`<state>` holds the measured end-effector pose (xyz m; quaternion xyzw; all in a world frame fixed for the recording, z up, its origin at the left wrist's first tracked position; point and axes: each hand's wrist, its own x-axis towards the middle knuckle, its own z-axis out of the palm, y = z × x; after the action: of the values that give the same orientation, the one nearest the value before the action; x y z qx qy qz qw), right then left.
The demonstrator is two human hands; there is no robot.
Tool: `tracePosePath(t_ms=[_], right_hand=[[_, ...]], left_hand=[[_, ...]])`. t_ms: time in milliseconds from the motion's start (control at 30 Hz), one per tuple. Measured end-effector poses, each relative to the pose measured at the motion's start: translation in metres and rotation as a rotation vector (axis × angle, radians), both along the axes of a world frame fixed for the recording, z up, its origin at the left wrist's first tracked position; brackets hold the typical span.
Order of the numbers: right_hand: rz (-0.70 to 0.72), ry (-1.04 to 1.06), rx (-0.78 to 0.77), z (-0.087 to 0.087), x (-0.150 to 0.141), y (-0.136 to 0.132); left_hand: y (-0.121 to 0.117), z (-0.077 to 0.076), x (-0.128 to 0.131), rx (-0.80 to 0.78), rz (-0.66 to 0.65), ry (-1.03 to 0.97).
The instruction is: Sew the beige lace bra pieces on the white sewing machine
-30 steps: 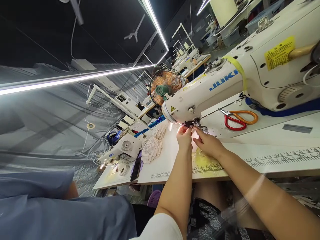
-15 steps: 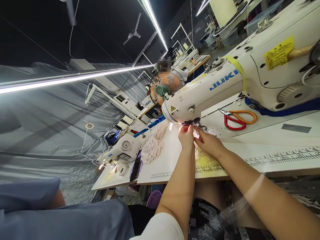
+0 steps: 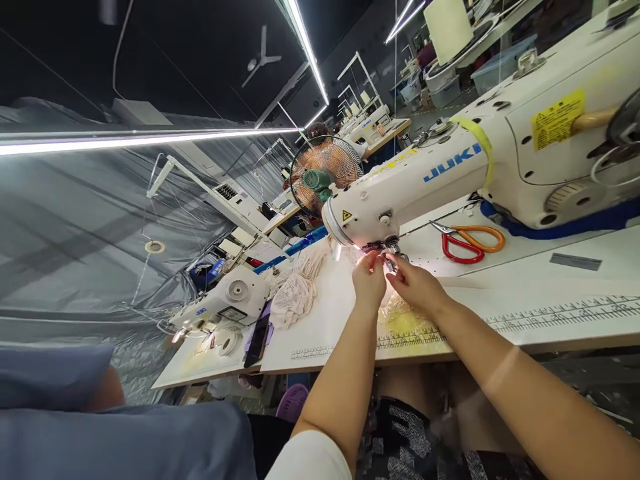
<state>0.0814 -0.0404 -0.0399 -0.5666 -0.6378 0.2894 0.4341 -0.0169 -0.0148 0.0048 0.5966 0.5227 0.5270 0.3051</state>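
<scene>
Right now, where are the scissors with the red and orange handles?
In the head view, the scissors lie flat on the white table, right of the hands, just under the arm of the sewing machine and beside its blue base pad.

needle area hidden behind left hand [image 3: 369, 283], sewing machine [image 3: 450, 173] cropped right

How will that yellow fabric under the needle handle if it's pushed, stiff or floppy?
Probably floppy: the yellow fabric lies crumpled in soft folds on the table rather than flat. It looks thin and slightly see-through, so likely light and apt to bunch up when pushed. Both the left hand and right hand are at it by the needle, which suggests it needs guiding.
</scene>
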Motion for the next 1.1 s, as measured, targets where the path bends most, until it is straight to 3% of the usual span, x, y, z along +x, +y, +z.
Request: tracePosePath(t_ms=[167,267,467,567,700,833,967,1100], right_hand=[[-0.018,0.003,-0.002,0.001,0.001,-0.001],[-0.038,-0.008,-0.009,0.001,0.001,-0.001],[-0.063,-0.044,0.001,-0.002,-0.004,-0.005],[-0.103,-0.028,0.073,0.0,-0.009,-0.008],[-0.226,-0.067,0.198,0.005,-0.016,-0.006],[-0.273,-0.129,0.32,0.008,-0.02,-0.002],[-0.292,-0.188,0.365,0.015,-0.016,0.0],[-0.274,-0.303,0.248,0.029,-0.01,0.002]], left_hand=[[0.001,0.003,-0.009,0.014,-0.093,0.032],[-0.002,0.002,-0.03,0.029,-0.192,0.05],[0.005,-0.006,-0.09,0.236,-0.301,0.408],[0.011,-0.007,-0.103,0.34,-0.392,0.502],[0.019,-0.005,-0.095,0.545,-0.462,0.581],[0.029,-0.003,-0.075,0.722,-0.416,0.869],[0.038,-0.004,-0.064,0.737,-0.28,0.9],[0.041,-0.008,-0.062,0.719,-0.255,0.827]])
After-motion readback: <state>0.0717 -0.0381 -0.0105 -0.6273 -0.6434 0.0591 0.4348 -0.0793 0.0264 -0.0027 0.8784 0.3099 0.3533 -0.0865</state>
